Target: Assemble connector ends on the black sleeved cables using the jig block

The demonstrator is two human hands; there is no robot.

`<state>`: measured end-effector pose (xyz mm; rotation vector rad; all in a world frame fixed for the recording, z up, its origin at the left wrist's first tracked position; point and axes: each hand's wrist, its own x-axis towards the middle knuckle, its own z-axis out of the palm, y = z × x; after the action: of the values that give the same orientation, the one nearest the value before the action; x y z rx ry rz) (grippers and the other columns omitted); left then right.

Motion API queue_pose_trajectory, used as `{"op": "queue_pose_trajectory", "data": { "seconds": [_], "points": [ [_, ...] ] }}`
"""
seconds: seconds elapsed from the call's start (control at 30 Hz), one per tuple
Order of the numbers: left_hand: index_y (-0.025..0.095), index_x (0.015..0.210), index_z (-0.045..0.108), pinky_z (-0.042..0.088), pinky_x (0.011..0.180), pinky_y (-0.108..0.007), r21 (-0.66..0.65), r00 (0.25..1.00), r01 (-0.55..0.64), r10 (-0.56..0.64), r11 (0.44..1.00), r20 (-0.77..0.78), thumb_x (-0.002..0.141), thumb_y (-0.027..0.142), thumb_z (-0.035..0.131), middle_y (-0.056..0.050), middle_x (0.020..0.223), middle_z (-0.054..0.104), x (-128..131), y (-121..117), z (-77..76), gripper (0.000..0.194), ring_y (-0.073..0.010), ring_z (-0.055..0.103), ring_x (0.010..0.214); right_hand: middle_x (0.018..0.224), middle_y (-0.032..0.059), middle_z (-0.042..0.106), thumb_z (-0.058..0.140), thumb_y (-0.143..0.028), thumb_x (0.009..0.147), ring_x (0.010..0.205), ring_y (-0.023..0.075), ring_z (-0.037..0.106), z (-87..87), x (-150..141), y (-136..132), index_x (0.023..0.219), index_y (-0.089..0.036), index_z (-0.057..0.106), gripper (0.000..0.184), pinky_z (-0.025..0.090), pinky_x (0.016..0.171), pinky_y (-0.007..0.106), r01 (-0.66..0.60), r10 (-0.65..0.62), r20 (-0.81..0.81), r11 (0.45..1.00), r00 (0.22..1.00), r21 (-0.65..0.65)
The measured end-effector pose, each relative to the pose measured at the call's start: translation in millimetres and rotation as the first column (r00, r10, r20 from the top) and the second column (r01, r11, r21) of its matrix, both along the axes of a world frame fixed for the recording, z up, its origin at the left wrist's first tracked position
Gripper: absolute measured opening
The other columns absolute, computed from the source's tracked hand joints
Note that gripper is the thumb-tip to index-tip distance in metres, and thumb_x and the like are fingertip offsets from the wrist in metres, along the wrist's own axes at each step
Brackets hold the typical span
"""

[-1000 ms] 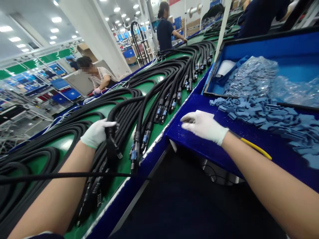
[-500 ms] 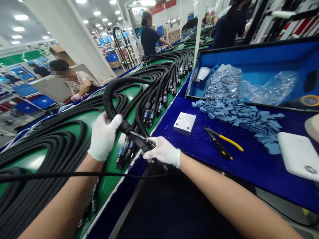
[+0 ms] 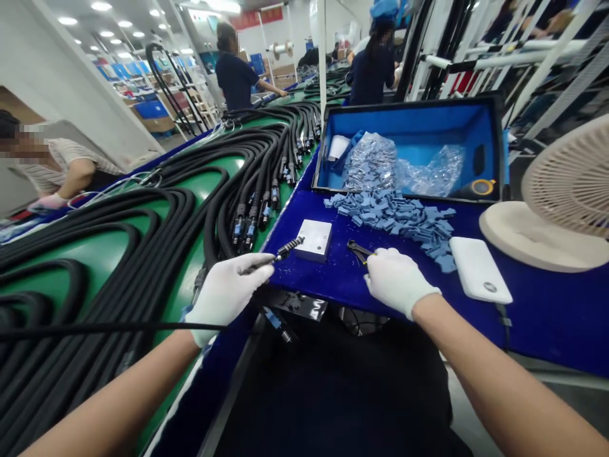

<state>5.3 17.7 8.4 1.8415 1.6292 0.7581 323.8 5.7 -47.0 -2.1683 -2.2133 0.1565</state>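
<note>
My left hand (image 3: 233, 285), in a white glove, pinches a black cable end (image 3: 289, 246) with a ribbed, spring-like tip. That tip reaches over the near left edge of a silvery metal block (image 3: 316, 236); whether they touch, I cannot tell. On the blue table, my gloved right hand (image 3: 397, 279) is closed round the handles of end-cutting pliers (image 3: 356, 247), whose dark jaws point left towards the block. Most of the handles are hidden under my fingers. Below my left hand hangs another cable end with a blue clip (image 3: 273, 318).
Black corrugated cables (image 3: 181, 235) cover the green surface at left. Small blue clips (image 3: 394, 216) lie heaped before a blue bin (image 3: 451, 120) holding plastic bags. A white power bank (image 3: 480, 270) and a fan (image 3: 566, 190) stand right. Other people work beyond.
My right hand has left the cable and moved right onto the pliers. My left hand has shifted right and now pinches a cable end. The view has turned rightwards.
</note>
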Motion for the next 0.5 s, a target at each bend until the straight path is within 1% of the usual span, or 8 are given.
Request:
{"op": "queue_pose_trajectory", "data": {
  "seconds": [0.07,0.13,0.17,0.23,0.3,0.37,0.43,0.5],
  "points": [
    [0.029,0.11,0.079,0.06,0.082,-0.039,-0.047,0.995,0.024,-0.019,0.999,0.095,0.082,0.043,0.074,-0.003,0.1,0.08,12,7,6.2,0.032,-0.0289,0.075,0.093,0.091,0.0205,0.07,0.066,-0.026,0.08,0.088,0.0323,0.067,-13.0,6,-3,0.083,-0.014,0.07,0.013,0.05,0.074,0.039,0.012,-0.01,-0.043,0.999,0.999,0.044],
    [0.026,0.111,0.079,0.06,0.078,-0.037,-0.076,0.985,0.049,-0.036,0.996,0.171,0.082,0.04,0.074,-0.004,0.095,0.08,21,13,10.9,0.033,-0.0282,0.075,0.088,0.083,0.0148,0.07,0.06,-0.024,0.083,0.077,0.026,0.067,-16.6,3,-5,0.083,-0.015,0.068,0.012,0.05,0.07,0.035,0.033,-0.018,-0.221,0.997,0.975,0.068],
    [0.025,0.111,0.079,0.06,0.077,-0.037,-0.085,0.979,0.059,-0.041,0.995,0.198,0.082,0.04,0.074,-0.005,0.092,0.08,25,16,12.7,0.033,-0.0279,0.075,0.087,0.083,0.0122,0.07,0.058,-0.023,0.084,0.074,0.0237,0.066,-14.9,-2,-6,0.084,-0.016,0.068,0.012,0.05,0.069,0.033,0.021,0.005,-0.33,0.997,0.944,0.075],
    [0.024,0.112,0.079,0.06,0.074,-0.036,-0.1,0.971,0.08,-0.055,0.992,0.234,0.082,0.039,0.074,-0.005,0.089,0.079,31,19,16.0,0.033,-0.0275,0.075,0.084,0.092,0.0098,0.073,0.058,-0.02,0.085,0.08,0.0225,0.068,-6.3,-14,-8,0.093,-0.017,0.069,0.014,0.053,0.076,0.033,-0.087,0.14,-0.521,0.988,0.842,0.125],
    [0.024,0.112,0.079,0.06,0.071,-0.036,-0.104,0.964,0.11,-0.081,0.988,0.252,0.083,0.04,0.073,-0.006,0.088,0.079,35,20,18.7,0.034,-0.0274,0.075,0.083,0.111,0.0103,0.073,0.06,-0.016,0.083,0.099,0.0246,0.069,5.4,-28,-9,0.105,-0.019,0.07,0.024,0.053,0.09,0.035,-0.258,0.342,-0.62,0.94,0.707,0.225],
    [0.024,0.113,0.079,0.06,0.07,-0.035,-0.086,0.963,0.151,-0.127,0.985,0.24,0.084,0.041,0.072,-0.005,0.09,0.079,37,20,20.8,0.034,-0.0278,0.076,0.083,0.125,0.0105,0.07,0.063,-0.016,0.082,0.116,0.0277,0.065,15.9,-39,-9,0.113,-0.021,0.07,0.032,0.05,0.103,0.039,-0.409,0.509,-0.649,0.856,0.566,0.315],
    [0.025,0.114,0.079,0.06,0.071,-0.036,-0.052,0.965,0.184,-0.171,0.982,0.197,0.086,0.042,0.07,-0.004,0.094,0.08,39,19,22.2,0.034,-0.0283,0.076,0.084,0.132,0.0097,0.067,0.065,-0.019,0.084,0.126,0.0292,0.061,22.5,-47,-9,0.12,-0.023,0.069,0.036,0.047,0.11,0.042,-0.481,0.598,-0.658,0.789,0.458,0.382],
    [0.024,0.115,0.079,0.06,0.074,-0.036,-0.024,0.97,0.198,-0.193,0.98,0.149,0.087,0.043,0.069,-0.004,0.098,0.08,40,18,23.1,0.035,-0.0285,0.076,0.087,0.139,0.0093,0.063,0.065,-0.021,0.086,0.132,0.0289,0.057,25.1,-50,-9,0.127,-0.024,0.066,0.041,0.043,0.115,0.043,-0.492,0.639,-0.657,0.754,0.4,0.434]
  ]
}}
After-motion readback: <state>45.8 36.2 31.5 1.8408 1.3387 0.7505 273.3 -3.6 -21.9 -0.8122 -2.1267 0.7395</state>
